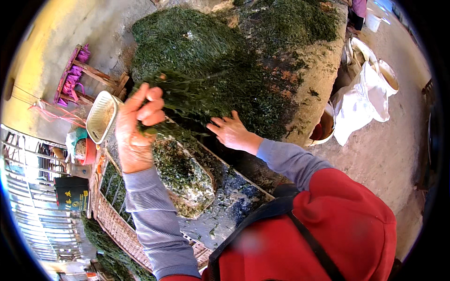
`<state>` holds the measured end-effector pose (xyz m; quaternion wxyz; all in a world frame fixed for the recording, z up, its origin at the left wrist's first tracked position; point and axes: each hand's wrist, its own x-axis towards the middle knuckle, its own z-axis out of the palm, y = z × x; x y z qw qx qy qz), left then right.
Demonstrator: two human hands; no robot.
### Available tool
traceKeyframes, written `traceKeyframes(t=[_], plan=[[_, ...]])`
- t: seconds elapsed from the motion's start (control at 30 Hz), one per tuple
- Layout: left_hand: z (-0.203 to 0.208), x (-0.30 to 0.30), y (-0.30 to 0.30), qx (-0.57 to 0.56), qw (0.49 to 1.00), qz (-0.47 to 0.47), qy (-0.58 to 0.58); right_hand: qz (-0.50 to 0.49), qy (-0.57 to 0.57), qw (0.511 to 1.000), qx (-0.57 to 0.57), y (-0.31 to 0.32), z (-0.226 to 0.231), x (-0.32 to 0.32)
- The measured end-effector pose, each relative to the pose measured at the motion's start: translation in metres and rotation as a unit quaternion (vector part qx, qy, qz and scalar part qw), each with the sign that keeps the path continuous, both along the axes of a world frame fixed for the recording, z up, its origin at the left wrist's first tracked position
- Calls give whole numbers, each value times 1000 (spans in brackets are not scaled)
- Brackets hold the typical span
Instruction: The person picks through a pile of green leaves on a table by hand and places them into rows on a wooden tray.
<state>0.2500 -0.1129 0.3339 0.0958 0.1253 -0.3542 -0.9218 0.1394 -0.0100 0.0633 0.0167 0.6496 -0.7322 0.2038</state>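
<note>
Clearly the sorting is far from finished: the left hand point(136, 129) has its fingers point(152, 110) closed around 1 bunch of dark green seaweed point(187, 100), lifted just past the fingertips toward the big heap point(201, 47), which looks barely reduced. The right hand point(230, 132) lies open, fingers spread, flat on the heap's near edge. Below the left wrist, a woven tray point(119, 225) holds a modest mound point(185, 175) of loose pieces.
</note>
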Motion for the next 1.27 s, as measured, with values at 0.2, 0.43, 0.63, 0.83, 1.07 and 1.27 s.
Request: traceKeyframes(t=[0.2, 0.43, 0.63, 0.83, 1.07, 1.27], plan=[[-4, 5, 18, -139, 983, 112, -42, 7, -43, 999, 26, 49, 5, -5], [-1, 23, 31, -24, 997, 75, -26, 65, -222, 857, -461, 40, 137, -28], [50, 19, 37, -113, 992, 44, 38, 25, -275, 954, -118, -32, 71, -1], [29, 60, 10, -250, 961, 90, 71, -4, -525, 851, -25, 1, -2, -15], [-73, 27, 66, -71, 991, 53, -100, 6, -58, 989, -138, 8, 154, -50], [-92, -7, 76, 35, 967, 161, -193, 67, 160, 979, -110, 39, 187, 3]])
